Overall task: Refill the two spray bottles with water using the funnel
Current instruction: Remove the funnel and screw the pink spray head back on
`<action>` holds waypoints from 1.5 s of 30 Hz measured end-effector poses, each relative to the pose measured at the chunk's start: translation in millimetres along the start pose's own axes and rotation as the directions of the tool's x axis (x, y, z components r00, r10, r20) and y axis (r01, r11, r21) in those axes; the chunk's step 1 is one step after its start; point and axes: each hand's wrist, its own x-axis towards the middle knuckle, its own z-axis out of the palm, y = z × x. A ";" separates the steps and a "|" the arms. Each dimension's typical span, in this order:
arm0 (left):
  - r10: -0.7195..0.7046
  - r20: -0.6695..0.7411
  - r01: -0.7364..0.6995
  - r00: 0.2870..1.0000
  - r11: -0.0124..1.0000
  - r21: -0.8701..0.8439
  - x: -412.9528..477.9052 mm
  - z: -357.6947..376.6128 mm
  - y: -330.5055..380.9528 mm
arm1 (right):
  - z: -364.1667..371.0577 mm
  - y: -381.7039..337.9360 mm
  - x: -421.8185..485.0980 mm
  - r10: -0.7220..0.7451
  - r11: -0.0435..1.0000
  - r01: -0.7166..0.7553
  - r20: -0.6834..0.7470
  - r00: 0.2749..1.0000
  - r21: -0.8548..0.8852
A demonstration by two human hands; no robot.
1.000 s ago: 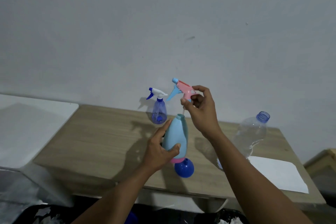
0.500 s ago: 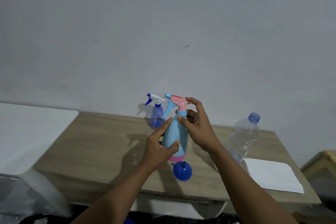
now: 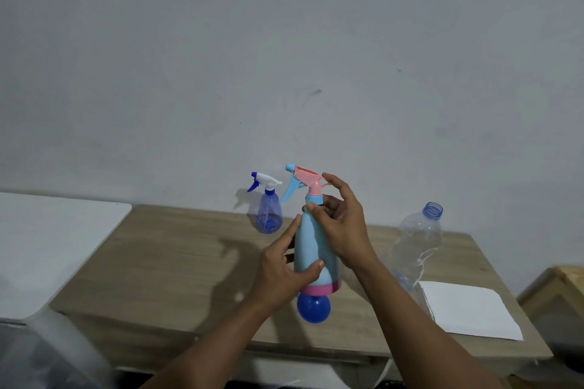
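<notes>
A light blue spray bottle [image 3: 311, 249] with a pink base band is held above the wooden table [image 3: 177, 262]. My left hand [image 3: 281, 271] grips its body. Its pink and blue spray head [image 3: 305, 183] sits on the neck, and my right hand [image 3: 339, 221] holds the collar and neck with curled fingers. Behind it on the left, a small translucent blue spray bottle [image 3: 268, 210] with a white and blue trigger stands near the wall. The blue funnel [image 3: 313, 308] lies on the table just below the held bottle. A clear plastic water bottle [image 3: 417, 243] without a cap stands at the right.
A white sheet of paper [image 3: 467, 309] lies at the table's right front. A white surface [image 3: 47, 243] adjoins the table on the left. A wooden piece [image 3: 559, 287] sits at the far right. The grey wall stands right behind the table.
A second ago my right hand held the spray head lifted off the bottle. It lowered the head onto the neck and now grips the collar. The left hand keeps hold of the bottle.
</notes>
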 end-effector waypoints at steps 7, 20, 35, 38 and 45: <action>0.044 -0.025 -0.043 0.999 0.998 0.034 10.6 -7.8 4.0 | -0.8 -1.1 6.9 0.006 0.999 -0.005 0.037 0.999 -0.036; 0.085 -0.135 -0.084 0.987 0.996 0.012 14.5 -7.6 6.7 | 1.7 -13.7 14.1 0.037 0.995 -0.036 -0.010 0.999 0.092; 0.154 -0.090 -0.155 0.984 0.988 -0.008 22.7 -11.9 23.2 | -8.5 -28.5 15.3 -0.030 0.996 0.032 -0.018 0.999 0.089; 0.152 -0.072 -0.154 0.986 0.988 -0.021 22.0 -12.3 23.2 | -12.8 -30.3 15.7 -0.041 0.997 0.041 -0.005 0.999 0.072; 0.158 -0.072 -0.160 0.985 0.987 -0.019 24.5 -14.4 25.3 | -17.5 -38.2 19.6 -0.127 0.990 0.132 0.081 0.989 -0.052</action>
